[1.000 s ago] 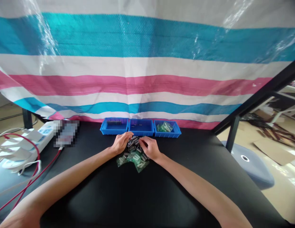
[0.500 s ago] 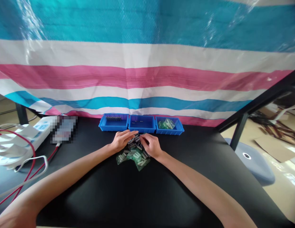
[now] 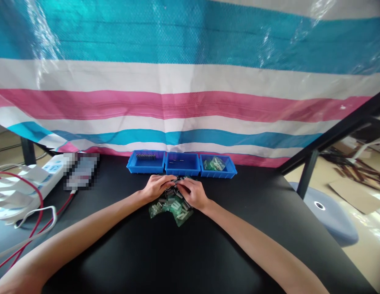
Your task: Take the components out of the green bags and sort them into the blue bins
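A pile of small dark and silvery cylindrical pieces (image 3: 169, 191) lies on the black tabletop, mixed with green-tinted clear plastic packets (image 3: 177, 208) of similar light pieces. At the left edge of the pile is my left hand (image 3: 157, 187), its fingers closed together and thumb tucked beneath. My right hand (image 3: 193, 192) reaches in from the other side with bent, closed fingers. The fingertips of both hands almost meet over the top of the pile. Whatever they pinch is too small and covered to make out.
Behind the pile stand three blue bins: the left bin (image 3: 145, 166) has a row of dark cylinders, the middle bin (image 3: 182, 168) a few thin pins, the right bin (image 3: 218, 173) plastic packets. A power strip (image 3: 52, 169) and cables lie left. A striped sheet (image 3: 190, 106) hangs behind.
Both hands have closed in over the top of the pile, the right fingers shifting toward the left ones. The whole view has tipped slightly, so the bins appear a little lower.
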A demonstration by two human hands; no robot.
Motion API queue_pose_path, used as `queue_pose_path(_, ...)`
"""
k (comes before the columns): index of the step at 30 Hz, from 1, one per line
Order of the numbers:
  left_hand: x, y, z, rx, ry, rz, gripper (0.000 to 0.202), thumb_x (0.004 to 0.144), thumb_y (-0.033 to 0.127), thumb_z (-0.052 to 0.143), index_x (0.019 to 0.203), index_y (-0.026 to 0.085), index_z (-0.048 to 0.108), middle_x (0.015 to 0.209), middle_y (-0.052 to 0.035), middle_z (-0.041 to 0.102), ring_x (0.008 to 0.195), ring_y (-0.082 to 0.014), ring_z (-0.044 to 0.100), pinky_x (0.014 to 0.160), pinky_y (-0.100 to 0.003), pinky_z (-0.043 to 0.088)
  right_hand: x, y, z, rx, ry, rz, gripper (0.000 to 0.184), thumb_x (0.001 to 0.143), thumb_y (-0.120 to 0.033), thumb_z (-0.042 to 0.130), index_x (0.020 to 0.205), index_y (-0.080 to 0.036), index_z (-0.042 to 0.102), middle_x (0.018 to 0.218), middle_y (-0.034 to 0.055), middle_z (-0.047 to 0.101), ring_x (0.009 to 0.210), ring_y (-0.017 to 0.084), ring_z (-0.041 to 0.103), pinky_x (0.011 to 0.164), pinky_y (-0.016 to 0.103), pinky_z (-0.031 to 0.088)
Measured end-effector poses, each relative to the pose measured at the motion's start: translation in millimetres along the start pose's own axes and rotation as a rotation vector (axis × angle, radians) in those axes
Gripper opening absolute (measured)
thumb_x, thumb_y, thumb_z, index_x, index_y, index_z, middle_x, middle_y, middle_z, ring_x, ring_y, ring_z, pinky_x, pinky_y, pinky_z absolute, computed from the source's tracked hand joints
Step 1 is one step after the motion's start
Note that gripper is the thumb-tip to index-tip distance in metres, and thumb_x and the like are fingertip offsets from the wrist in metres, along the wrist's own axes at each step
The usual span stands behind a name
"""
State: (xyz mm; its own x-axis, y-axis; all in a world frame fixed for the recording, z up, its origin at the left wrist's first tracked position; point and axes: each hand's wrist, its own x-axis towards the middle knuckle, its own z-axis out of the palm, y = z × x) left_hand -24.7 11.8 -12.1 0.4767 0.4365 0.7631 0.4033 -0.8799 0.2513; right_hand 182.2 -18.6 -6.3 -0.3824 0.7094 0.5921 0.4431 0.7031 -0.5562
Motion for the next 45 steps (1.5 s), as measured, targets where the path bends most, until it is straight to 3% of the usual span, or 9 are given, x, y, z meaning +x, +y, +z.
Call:
queue_pose_path(6,2.2,5.2,-3.6,0.0,0.012,-0.055,0.023,0.092,0.029,0.057,0.111,0.017,0.059,0.085,-0.004,0.072,0.064,-0.0099,0.066,0.059,-0.018,0.051,-0.7,-3.3,-2.7,0.042,0.005,0.016,0.017,0.093,-0.026,0.052,0.086,-0.019,0.066,0.077,0.0042,0.068,0.067,0.016,0.063,0.065,0.025,0.049)
queue_pose_path(10,4.8,9.3,-6.8,-0.051,0.033,-0.173,0.022,0.093,0.025,0.053,0.114,0.017,0.055,0.088,-0.0037,0.068,0.056,-0.0071,0.057,0.057,-0.019,0.048,1.9,-1.9,-7.5,0.124,0.23,0.234,0.022,0.091,-0.033,0.054,0.08,-0.018,0.065,0.06,-0.0007,0.058,0.051,0.013,0.052,0.052,0.024,0.042)
queue_pose_path(14,5.8,10.0,-6.6,-0.063,0.011,-0.154,0.018,0.094,0.021,0.05,0.111,0.016,0.055,0.095,-0.0063,0.066,0.058,-0.0067,0.056,0.059,-0.019,0.048,12.9,4.0,-15.1,0.22,0.349,0.445,0.03,0.091,-0.042,0.053,0.082,-0.016,0.066,0.056,-0.0017,0.054,0.048,0.012,0.047,0.048,0.023,0.038)
queue_pose_path(19,4.9,9.7,-6.2,-0.05,-0.002,-0.141,0.017,0.094,0.019,0.048,0.11,0.017,0.055,0.099,-0.008,0.066,0.061,-0.0068,0.057,0.06,-0.019,0.048,30.7,4.6,-32.6,0.142,0.132,0.456,0.027,0.091,-0.039,0.053,0.088,-0.017,0.069,0.059,-0.0016,0.058,0.052,0.012,0.052,0.055,0.022,0.041)
queue_pose_path(26,3.5,7.9,-5.6,-0.066,-0.019,-0.149,0.019,0.093,0.016,0.05,0.111,0.018,0.056,0.102,-0.0077,0.066,0.062,-0.0064,0.056,0.061,-0.019,0.048,39.5,-2.8,-54.5,-0.553,-0.457,0.411,0.014,0.086,-0.027,0.061,0.079,-0.018,0.069,0.072,0.0063,0.069,0.071,0.021,0.065,0.061,0.026,0.039)
queue_pose_path(31,4.4,8.1,-5.3,-0.061,-0.017,-0.139,0.018,0.092,0.015,0.051,0.109,0.017,0.056,0.1,-0.0073,0.066,0.062,-0.0063,0.056,0.061,-0.018,0.047,35.2,-2.2,-51.1,-0.715,-0.592,0.434,0.019,0.089,-0.033,0.059,0.082,-0.018,0.067,0.081,0.0098,0.069,0.077,0.023,0.067,0.063,0.026,0.038)
queue_pose_path(35,5.9,10.6,-6.6,-0.055,-0.02,-0.155,0.017,0.093,0.018,0.05,0.109,0.017,0.057,0.1,-0.0071,0.066,0.063,-0.0068,0.057,0.061,-0.018,0.047,37.0,-5.1,-50.4,-0.589,-0.463,0.402,0.009,0.087,-0.025,0.062,0.08,-0.02,0.063,0.074,0.0043,0.066,0.072,0.019,0.063,0.059,0.025,0.034)
queue_pose_path(40,8.6,11.6,-7.1,-0.081,-0.085,-0.285,0.036,0.092,0.027,0.056,0.126,0.017,0.048,0.101,-0.0062,0.067,0.051,-0.0042,0.05,0.055,-0.017,0.045,35.8,-14.4,-47.8,-0.274,-0.187,0.183,0.008,0.083,-0.02,0.066,0.08,-0.019,0.059,0.079,0.0013,0.06,0.067,0.014,0.055,0.062,0.024,0.038)
queue_pose_path(45,6.4,6.3,-3.9,-0.018,-0.085,-0.137,0.016,0.093,0.029,0.055,0.093,0.015,0.062,0.066,0.0012,0.06,0.051,-0.0065,0.049,0.051,-0.017,0.039,24.3,-18.3,-31.8,0.007,0.07,0.081,0.008,0.088,-0.022,0.06,0.081,-0.02,0.057,0.081,0.002,0.055,0.065,0.013,0.051,0.061,0.025,0.042)
